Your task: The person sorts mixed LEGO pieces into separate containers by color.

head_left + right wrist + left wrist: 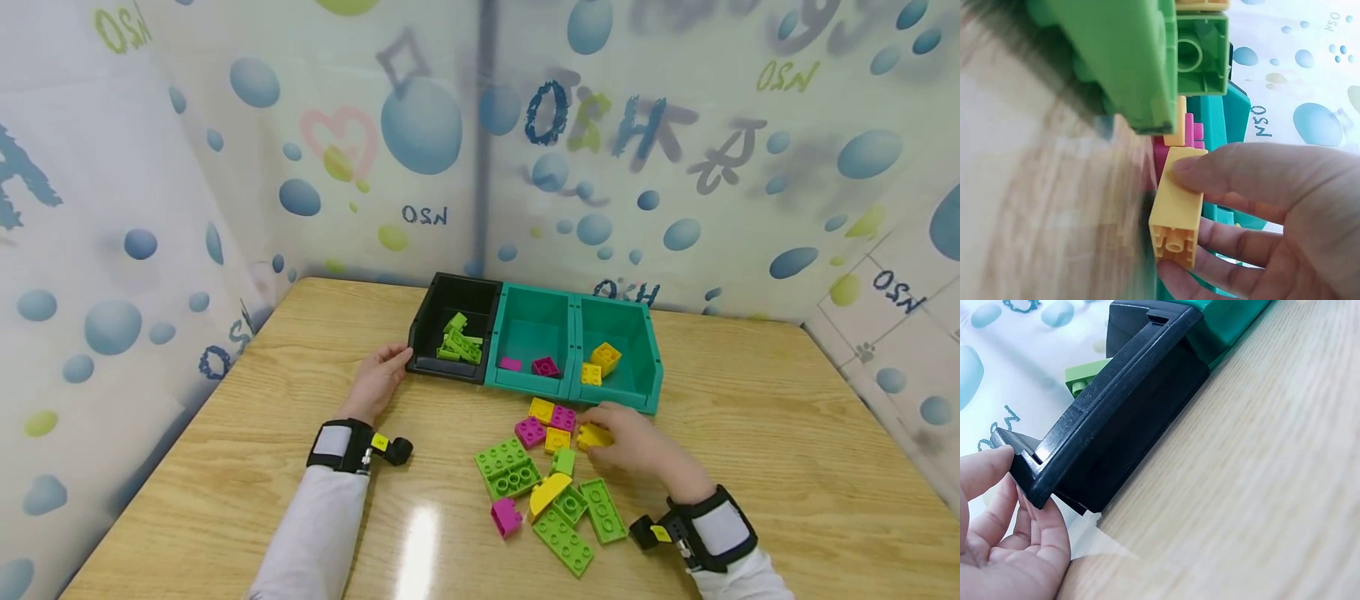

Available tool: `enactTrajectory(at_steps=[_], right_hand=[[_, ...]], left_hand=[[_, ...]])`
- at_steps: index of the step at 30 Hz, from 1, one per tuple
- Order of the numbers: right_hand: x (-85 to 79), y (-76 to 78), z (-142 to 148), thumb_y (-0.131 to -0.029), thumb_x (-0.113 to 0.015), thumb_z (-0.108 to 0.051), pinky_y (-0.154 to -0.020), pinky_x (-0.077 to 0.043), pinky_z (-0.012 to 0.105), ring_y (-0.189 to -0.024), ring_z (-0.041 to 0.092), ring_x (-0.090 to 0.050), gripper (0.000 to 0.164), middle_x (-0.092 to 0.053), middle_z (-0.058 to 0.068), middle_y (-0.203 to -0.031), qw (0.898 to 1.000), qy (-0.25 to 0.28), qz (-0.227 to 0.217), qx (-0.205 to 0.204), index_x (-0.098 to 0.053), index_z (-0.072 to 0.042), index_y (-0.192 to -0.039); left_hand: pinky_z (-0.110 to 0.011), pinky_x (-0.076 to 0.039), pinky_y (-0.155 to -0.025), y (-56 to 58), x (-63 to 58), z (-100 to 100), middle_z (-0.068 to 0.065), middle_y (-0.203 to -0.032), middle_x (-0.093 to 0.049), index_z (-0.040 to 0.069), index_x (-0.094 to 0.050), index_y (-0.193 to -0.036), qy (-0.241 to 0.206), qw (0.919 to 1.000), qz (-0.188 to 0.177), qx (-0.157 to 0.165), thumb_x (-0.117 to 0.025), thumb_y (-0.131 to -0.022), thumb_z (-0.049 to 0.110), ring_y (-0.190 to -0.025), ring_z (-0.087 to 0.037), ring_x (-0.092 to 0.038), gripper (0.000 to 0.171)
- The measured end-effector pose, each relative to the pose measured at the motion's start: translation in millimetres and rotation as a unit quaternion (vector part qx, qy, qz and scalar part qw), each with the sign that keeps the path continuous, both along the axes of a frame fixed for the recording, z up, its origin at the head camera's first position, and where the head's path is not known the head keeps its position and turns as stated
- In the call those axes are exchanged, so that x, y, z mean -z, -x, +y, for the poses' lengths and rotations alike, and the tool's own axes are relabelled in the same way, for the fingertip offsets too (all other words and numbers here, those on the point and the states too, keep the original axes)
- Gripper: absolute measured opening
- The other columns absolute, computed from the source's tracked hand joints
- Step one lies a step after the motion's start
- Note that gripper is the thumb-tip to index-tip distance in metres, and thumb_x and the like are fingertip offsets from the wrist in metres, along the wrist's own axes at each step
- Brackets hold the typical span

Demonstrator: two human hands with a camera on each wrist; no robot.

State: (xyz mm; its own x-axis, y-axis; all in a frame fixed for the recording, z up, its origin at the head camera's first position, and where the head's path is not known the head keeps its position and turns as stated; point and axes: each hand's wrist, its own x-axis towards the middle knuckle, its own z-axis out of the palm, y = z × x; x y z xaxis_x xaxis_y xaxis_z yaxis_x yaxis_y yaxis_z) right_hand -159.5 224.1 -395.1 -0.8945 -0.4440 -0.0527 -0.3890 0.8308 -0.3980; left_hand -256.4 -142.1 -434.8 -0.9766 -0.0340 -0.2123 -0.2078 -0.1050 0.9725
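Note:
My left hand [375, 383] pinches the near left corner of a black bin [450, 367], thumb on the rim and fingers under it in the left wrist view. Several green bricks [461, 346] lie inside that bin. With thumb and fingertips my right hand [633, 442] grips a yellow toy brick [1179, 200], its hollow underside showing in the right wrist view. Just left of this hand, in the head view, are a magenta brick [563, 418] and yellow bricks [557, 440]. Larger green bricks [600, 510] lie closer to me.
Joined to the black bin are a teal bin [534, 317] with magenta pieces [546, 367] and another teal bin [615, 321] with yellow bricks [606, 357]. A yellow curved piece [550, 497] and a magenta piece [506, 517] lie on the wooden table [750, 400]. Printed curtain [420, 233] hangs behind.

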Motion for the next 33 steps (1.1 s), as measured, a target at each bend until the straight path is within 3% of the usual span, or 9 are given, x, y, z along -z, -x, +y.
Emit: enactTrajectory(at_steps=[12,20,33], right_hand=[[-6.5,0.3,7.5,-0.079,-0.073,-0.007,-0.084,-0.051,0.045,-0.095,0.026,-0.057,0.031,-0.063,0.011,-0.106,0.999,0.018,0.04,0.003,-0.065,-0.003,-0.109],[-14.4,1.1,10.5,-0.078,-0.071,-0.004,-0.081,-0.051,0.042,-0.089,0.022,-0.055,0.032,-0.063,0.01,-0.102,0.997,0.034,0.062,0.001,-0.064,0.0,-0.109],[-20.3,13.9,10.8,-0.078,-0.073,-0.004,-0.077,-0.051,0.039,-0.085,0.02,-0.054,0.034,-0.062,0.01,-0.099,0.992,0.054,0.115,0.0,-0.064,0.001,-0.11]], left_hand=[[-0.018,-0.039,-0.077,-0.8,-1.2,-0.1,0.001,-0.105,-0.045,-0.001,-0.05,-0.119,0.001,1.0,-0.001,0.001,-0.052,-0.098,0.016,-0.091,-0.01,-0.042,0.028],[-0.017,-0.039,-0.074,-1.0,0.8,0.3,0.003,-0.099,-0.045,0.003,-0.051,-0.111,-0.014,0.9999,0.001,-0.008,-0.051,-0.098,0.013,-0.087,-0.008,-0.043,0.017],[-0.017,-0.039,-0.077,-0.9,1.3,-0.6,0.002,-0.103,-0.044,0.0,-0.05,-0.117,-0.004,1.0,0.001,-0.002,-0.051,-0.098,0.016,-0.091,-0.009,-0.043,0.025]])
